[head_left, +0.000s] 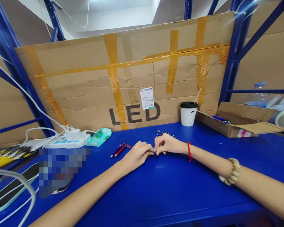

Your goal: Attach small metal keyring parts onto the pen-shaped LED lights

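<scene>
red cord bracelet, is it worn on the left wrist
No, the red cord bracelet circles the right wrist, just behind the right hand, while the left hand has a bare wrist.

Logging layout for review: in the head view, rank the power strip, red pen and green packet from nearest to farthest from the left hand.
1. Red pen, just left of the left hand.
2. Green packet, farther left and back.
3. Power strip, left of the packet.
</scene>
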Demonstrator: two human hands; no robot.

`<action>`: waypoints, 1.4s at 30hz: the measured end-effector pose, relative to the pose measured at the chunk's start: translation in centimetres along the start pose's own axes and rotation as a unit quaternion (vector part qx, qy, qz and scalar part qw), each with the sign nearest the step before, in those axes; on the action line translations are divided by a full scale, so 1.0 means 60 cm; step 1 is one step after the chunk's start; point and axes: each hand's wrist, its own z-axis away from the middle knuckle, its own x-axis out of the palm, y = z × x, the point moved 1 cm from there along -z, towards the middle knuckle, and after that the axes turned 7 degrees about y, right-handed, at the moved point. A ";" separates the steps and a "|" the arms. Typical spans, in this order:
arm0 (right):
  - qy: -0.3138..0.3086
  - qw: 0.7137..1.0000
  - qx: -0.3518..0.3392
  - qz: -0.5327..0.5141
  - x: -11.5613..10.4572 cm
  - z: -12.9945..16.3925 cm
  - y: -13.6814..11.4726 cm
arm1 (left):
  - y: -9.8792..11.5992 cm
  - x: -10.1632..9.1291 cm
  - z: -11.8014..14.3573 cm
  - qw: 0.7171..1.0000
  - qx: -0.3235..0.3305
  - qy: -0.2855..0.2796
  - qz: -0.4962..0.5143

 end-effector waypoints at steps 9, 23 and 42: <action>0.024 0.994 -0.059 0.085 -0.002 0.003 -0.020 | 0.004 -0.005 -0.003 0.999 -0.040 0.017 0.015; 0.027 0.955 -0.118 0.272 0.017 0.013 -0.054 | 0.011 -0.006 0.000 0.989 -0.077 0.073 0.103; 0.037 0.981 0.053 0.183 0.028 0.005 -0.027 | -0.008 -0.002 -0.005 0.988 -0.106 0.054 0.099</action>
